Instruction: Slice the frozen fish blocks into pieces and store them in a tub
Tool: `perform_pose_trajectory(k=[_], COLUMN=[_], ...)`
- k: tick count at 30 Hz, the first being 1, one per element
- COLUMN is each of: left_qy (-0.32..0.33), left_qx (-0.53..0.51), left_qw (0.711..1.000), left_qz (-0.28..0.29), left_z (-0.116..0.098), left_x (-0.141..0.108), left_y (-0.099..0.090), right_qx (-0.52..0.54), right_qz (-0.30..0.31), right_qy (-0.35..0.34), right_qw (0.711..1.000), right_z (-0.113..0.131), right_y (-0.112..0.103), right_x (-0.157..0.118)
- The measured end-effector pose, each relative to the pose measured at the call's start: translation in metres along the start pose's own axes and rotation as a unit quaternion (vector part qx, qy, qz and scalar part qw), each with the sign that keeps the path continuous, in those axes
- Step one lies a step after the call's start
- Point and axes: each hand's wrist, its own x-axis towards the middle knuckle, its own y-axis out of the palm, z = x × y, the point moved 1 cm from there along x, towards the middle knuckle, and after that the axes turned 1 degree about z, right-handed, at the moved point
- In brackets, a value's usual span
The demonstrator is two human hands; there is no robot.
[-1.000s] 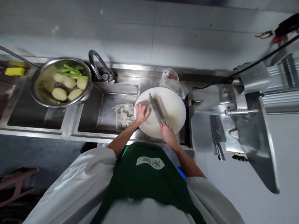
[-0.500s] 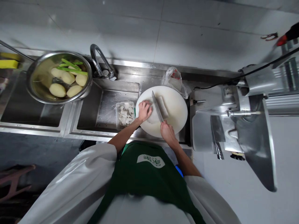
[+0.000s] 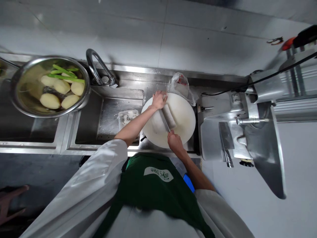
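My right hand (image 3: 175,141) is closed round the handle of a kitchen knife (image 3: 164,121), its blade slanting away and to the left over a round white cutting board (image 3: 184,130). My left hand (image 3: 159,99) is at the board's far left edge, by the blade's far end, fingers partly bent and apart. Whether it touches the blade cannot be made out. A pale, whitish block (image 3: 169,116) lies along the blade's right side. Left of the blade is another flat whitish piece (image 3: 156,123), hard to tell from the board.
A clear plastic tub (image 3: 121,119) with pale pieces stands in the sink (image 3: 106,115), partly behind my left forearm. Further left is a steel bowl (image 3: 23,89) with potatoes and green stalks. A plastic bag (image 3: 180,84) lies behind the board. A slicer (image 3: 264,142) and a cleaver (image 3: 226,137) are right.
My left hand has moved off the whitish piece, away from me and slightly right, to the blade's far end. My right hand still holds the knife. The view has shifted a little.
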Motion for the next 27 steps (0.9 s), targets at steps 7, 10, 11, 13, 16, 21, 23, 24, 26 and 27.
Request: perform_pose_trajectory(k=[7, 10, 11, 13, 16, 21, 23, 24, 26, 27], left_qy=[-0.022, -0.025, -0.027, -0.03, -0.02, -0.027, -0.048, -0.061, -0.097, -0.112], left_qx=[-0.074, -0.089, -0.091, -0.088, -0.08, -0.075, -0.066, -0.06, -0.05, -0.048], left_qw=[0.997, 0.996, 0.995, 0.996, 0.996, 0.997, 0.994, 0.987, 0.969, 0.968], left_qz=[0.0, 0.011, 0.013, 0.017, 0.024, 0.021, -0.072, -0.135, -0.22, -0.22], left_z=[0.033, 0.042, 0.045, 0.048, 0.047, 0.042, 0.045, 0.047, 0.05, 0.051], left_x=[0.009, 0.011, 0.01, 0.008, 0.012, 0.019, -0.004, -0.024, -0.074, -0.1], left_y=[0.019, 0.018, 0.018, 0.021, 0.033, 0.032, 0.013, 0.003, -0.01, -0.01], right_qx=[0.003, -0.011, -0.013, -0.007, 0.02, 0.047, 0.046, 0.045, 0.043, 0.042], right_qz=[0.038, 0.046, 0.049, 0.056, 0.055, 0.034, 0.034, 0.035, 0.037, 0.036], right_qy=[0.004, 0.012, 0.012, 0.012, 0.026, 0.016, 0.014, 0.014, 0.01, 0.007], right_qw=[0.999, 0.999, 0.999, 0.998, 0.998, 0.998, 0.998, 0.998, 0.998, 0.998], right_z=[-0.001, 0.002, 0.002, 0.0, -0.01, -0.023, -0.021, -0.018, -0.013, -0.011], right_y=[-0.007, -0.004, -0.001, 0.006, 0.016, 0.026, 0.028, 0.027, 0.023, 0.018], right_x=[0.016, 0.023, 0.026, 0.033, 0.043, 0.05, 0.049, 0.048, 0.046, 0.045])
